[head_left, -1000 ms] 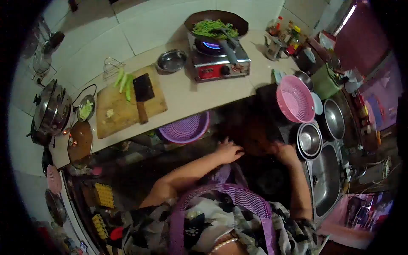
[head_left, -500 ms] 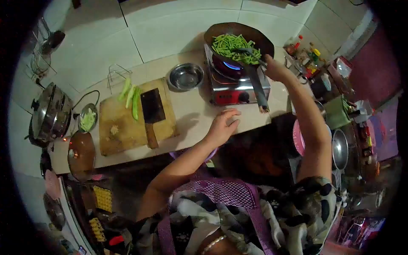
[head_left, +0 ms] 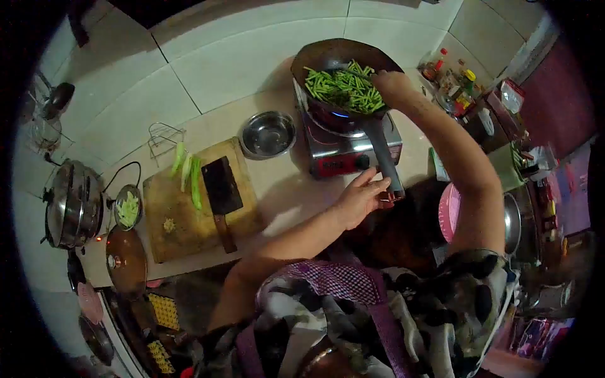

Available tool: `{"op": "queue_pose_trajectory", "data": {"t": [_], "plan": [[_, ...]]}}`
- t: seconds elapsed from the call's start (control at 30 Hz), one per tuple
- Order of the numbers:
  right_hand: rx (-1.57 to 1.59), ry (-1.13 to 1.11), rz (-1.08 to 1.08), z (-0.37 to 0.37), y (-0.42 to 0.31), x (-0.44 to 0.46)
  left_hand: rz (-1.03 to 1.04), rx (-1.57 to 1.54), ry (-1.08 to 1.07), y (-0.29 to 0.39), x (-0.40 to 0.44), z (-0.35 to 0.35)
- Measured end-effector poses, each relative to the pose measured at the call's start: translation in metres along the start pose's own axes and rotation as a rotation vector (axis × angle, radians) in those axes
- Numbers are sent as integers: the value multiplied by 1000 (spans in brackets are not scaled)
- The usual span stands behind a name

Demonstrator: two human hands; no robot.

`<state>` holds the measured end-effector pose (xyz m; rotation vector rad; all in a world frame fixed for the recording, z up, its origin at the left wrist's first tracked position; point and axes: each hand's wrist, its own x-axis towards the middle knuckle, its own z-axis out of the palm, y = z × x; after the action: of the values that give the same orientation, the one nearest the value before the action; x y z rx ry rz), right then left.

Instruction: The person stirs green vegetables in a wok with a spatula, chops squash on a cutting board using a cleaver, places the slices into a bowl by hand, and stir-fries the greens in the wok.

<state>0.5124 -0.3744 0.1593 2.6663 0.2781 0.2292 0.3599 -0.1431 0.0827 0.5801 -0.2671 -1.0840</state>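
A dark wok (head_left: 318,57) stands on a lit gas stove (head_left: 328,165), with cut green beans (head_left: 359,94) inside. My right hand (head_left: 392,89) is closed around the handle of a spatula (head_left: 360,74) above the wok's right side; the spatula's head is mostly hidden among the beans. My left hand (head_left: 360,203) has its thumb and fingers apart at the end of the wok's long handle (head_left: 381,151). Whether it touches the handle I cannot tell.
Left of the stove are a metal bowl (head_left: 268,135) and a wooden board (head_left: 183,233) with a cleaver (head_left: 224,189) and green vegetable pieces (head_left: 195,183). An electric pot (head_left: 72,205) and a glass lid (head_left: 126,261) stand farther left. Bottles (head_left: 463,88) crowd the right corner.
My left hand has moved right, to the end of the wok handle. My right hand has shifted up and left with the spatula, and the beans are rearranged. The view has shifted slightly.
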Motion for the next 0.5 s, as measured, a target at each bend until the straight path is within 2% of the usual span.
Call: {"op": "queue_pose_trajectory", "data": {"t": [0.13,0.2,0.23,0.3,0.33,0.4,0.47,0.5], "plan": [[-126,-202,79,-111,10,-60,-22,21,41,-1,2,4],[-83,16,-51,-125,55,-85,-50,0,89,-1,3,7],[-2,-4,-9,-175,41,-96,-55,11,83,0,1,6],[51,-28,2,-227,15,-122,-53,35,67,2,1,6],[28,-30,-29,-231,12,-129,-49,45,81,2,3,7],[-63,-182,15,-212,17,-127,-48,68,112,-1,3,8],[-228,-318,114,-123,24,-112,-48,96,87,0,0,9],[-327,-297,136,-82,23,-107,-45,100,96,-1,0,10]]}}
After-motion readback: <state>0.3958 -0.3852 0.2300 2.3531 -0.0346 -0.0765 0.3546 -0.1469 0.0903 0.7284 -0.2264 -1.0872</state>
